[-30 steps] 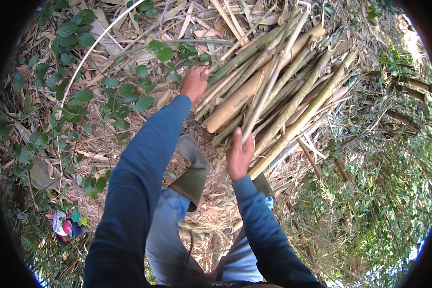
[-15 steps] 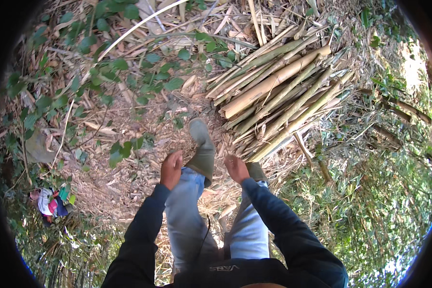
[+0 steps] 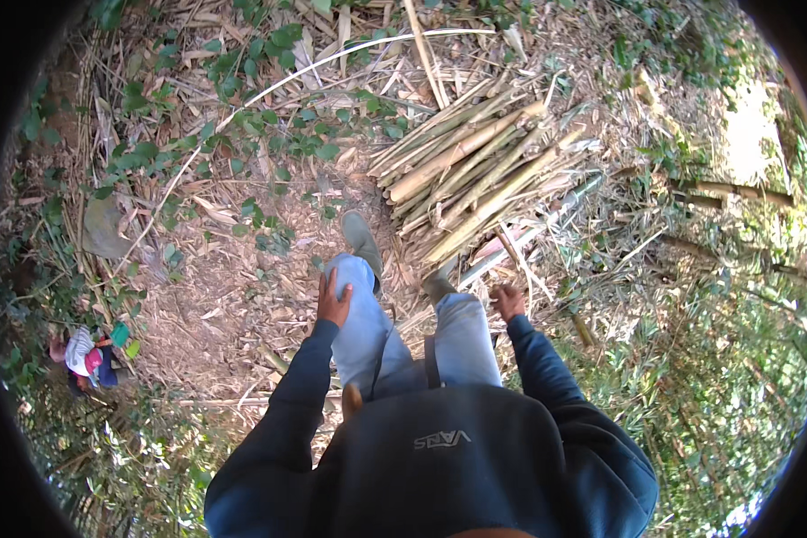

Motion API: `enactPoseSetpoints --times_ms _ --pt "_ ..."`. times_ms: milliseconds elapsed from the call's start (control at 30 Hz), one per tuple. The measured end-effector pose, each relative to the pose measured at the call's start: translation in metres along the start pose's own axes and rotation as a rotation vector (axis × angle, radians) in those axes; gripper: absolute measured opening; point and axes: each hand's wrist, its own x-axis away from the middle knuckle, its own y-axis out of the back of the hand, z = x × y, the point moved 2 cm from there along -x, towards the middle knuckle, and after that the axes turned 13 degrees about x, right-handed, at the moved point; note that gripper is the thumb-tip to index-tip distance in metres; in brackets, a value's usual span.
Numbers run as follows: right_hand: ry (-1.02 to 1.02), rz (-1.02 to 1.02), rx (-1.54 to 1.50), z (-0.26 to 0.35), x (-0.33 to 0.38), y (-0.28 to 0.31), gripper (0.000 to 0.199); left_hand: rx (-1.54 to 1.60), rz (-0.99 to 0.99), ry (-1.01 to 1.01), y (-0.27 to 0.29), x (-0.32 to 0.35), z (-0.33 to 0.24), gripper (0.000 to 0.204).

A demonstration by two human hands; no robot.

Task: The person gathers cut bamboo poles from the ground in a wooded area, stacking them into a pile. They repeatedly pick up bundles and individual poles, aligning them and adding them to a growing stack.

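Observation:
My left hand (image 3: pixel 334 303) lies against the side of my left knee, its fingers stretched and apart and holding nothing. Off to the right of my other knee hangs my right hand (image 3: pixel 509 302), fingers loosely bent and somewhat apart, with nothing visible in it. Ahead of my right leg a pile of cut bamboo poles (image 3: pixel 462 179) lies slantwise on the ground, apart from both hands. A brown rounded piece, perhaps a wooden handle (image 3: pixel 351 400), shows at my left hip beside the dark sweatshirt (image 3: pixel 439 448). My boot (image 3: pixel 361 238) steps forward on the left.
Dry leaves and bamboo scraps (image 3: pixel 215 314) cover the ground. A long thin pale stem (image 3: pixel 242 108) arches across leafy vines at the upper left. Colourful cloth items (image 3: pixel 90 359) lie at the far left. Dark fallen poles (image 3: pixel 735 190) and undergrowth fill the right side.
My left hand has come to rest against the knee. My right hand has swung outward to the right. My body now leans less forward, showing more of the sweatshirt.

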Motion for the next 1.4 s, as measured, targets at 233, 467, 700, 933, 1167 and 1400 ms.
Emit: enactPoseSetpoints --times_ms 233,467,700,933,1167,1400 --pt "-0.171 -0.280 -0.232 -0.088 0.041 0.079 0.031 0.278 0.052 0.071 0.004 0.043 0.000 0.057" --pt "-0.367 -0.170 -0.264 -0.175 0.097 0.030 0.032 0.454 0.125 0.146 0.030 0.072 0.078 0.042" --pt "-0.461 -0.034 -0.459 -0.166 0.108 -0.015 0.035 0.402 0.018 0.222 0.077 0.087 0.145 0.038" --pt "-0.290 -0.088 -0.273 -0.125 0.064 0.025 0.032 1.205 0.188 0.472 0.047 0.146 0.150 0.044" --pt "0.302 -0.357 0.290 -0.128 -0.006 0.072 0.028 0.928 0.094 0.393 -0.016 0.147 0.122 0.047" --pt "0.224 -0.196 0.201 -0.117 0.040 0.026 0.030 0.891 -0.007 0.427 -0.014 0.113 0.085 0.049"
